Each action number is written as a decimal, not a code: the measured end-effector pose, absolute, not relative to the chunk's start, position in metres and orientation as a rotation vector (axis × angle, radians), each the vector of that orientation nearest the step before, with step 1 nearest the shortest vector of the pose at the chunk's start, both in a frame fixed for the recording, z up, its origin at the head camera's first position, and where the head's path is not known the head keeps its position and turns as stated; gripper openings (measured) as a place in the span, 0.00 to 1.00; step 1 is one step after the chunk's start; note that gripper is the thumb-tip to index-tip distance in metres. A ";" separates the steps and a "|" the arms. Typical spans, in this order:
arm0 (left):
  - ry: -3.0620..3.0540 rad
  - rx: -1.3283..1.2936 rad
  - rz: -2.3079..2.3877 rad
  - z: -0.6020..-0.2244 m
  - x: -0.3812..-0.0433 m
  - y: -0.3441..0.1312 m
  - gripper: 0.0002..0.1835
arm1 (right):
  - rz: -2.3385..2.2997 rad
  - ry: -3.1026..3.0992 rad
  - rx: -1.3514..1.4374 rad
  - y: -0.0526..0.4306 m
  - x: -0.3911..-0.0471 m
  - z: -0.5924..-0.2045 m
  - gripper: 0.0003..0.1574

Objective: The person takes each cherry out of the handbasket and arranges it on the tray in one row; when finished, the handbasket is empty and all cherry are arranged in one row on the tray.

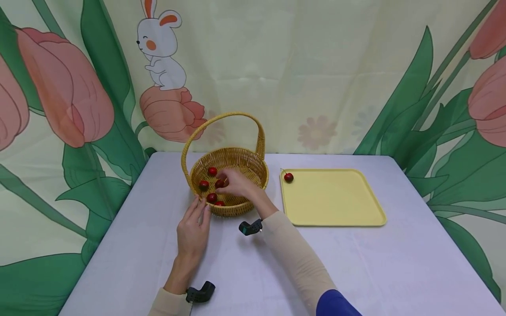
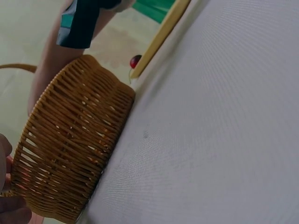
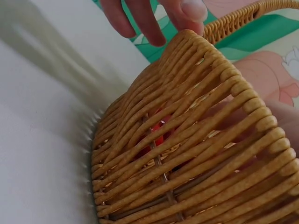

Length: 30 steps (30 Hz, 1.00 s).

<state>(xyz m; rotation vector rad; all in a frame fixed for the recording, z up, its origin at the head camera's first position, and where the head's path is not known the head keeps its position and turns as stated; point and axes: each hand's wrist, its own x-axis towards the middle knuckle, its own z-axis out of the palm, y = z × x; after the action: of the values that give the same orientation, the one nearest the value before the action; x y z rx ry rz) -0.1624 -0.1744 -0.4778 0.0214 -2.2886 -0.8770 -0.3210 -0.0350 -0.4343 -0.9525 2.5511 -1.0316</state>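
Note:
A round woven basket (image 1: 231, 211) with a tall arched handle holds several dark red cherries (image 1: 204, 185). My right hand (image 1: 236, 183) reaches over the rim into it, thumb and fingers pinching a cherry (image 1: 219, 183). In the right wrist view the basket wall (image 3: 201, 126) mostly covers that hand, and only red patches of fruit show through the weave. At the basket's near left edge my left hand (image 1: 193, 230) touches the rim with extended fingers. The left wrist view shows those fingertips (image 2: 16, 212) against the outside of the weave.
Right of the basket lies a pale yellow tray (image 1: 334, 197), with one stemmed cherry (image 1: 288, 177) at its far left corner. A white cloth (image 1: 395, 272) covers the table. Behind it hangs a curtain (image 1: 284, 79) printed with tulips and a rabbit.

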 end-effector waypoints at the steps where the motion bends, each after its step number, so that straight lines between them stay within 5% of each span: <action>1: -2.288 0.020 -0.878 -0.478 -0.162 -0.174 0.20 | -1.026 2.534 -0.963 -0.035 -0.321 -0.435 0.30; 30: -2.244 -0.009 -0.861 -0.481 -0.164 -0.176 0.19 | -0.697 2.331 -1.003 -0.036 -0.319 -0.441 0.14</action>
<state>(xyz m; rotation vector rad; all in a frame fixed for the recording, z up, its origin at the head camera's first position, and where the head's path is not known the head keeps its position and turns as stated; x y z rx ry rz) -0.1638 -0.1761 -0.4808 -0.0092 -2.2438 -0.8614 -0.3186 -0.0359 -0.4411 -1.0030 2.3310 -0.6968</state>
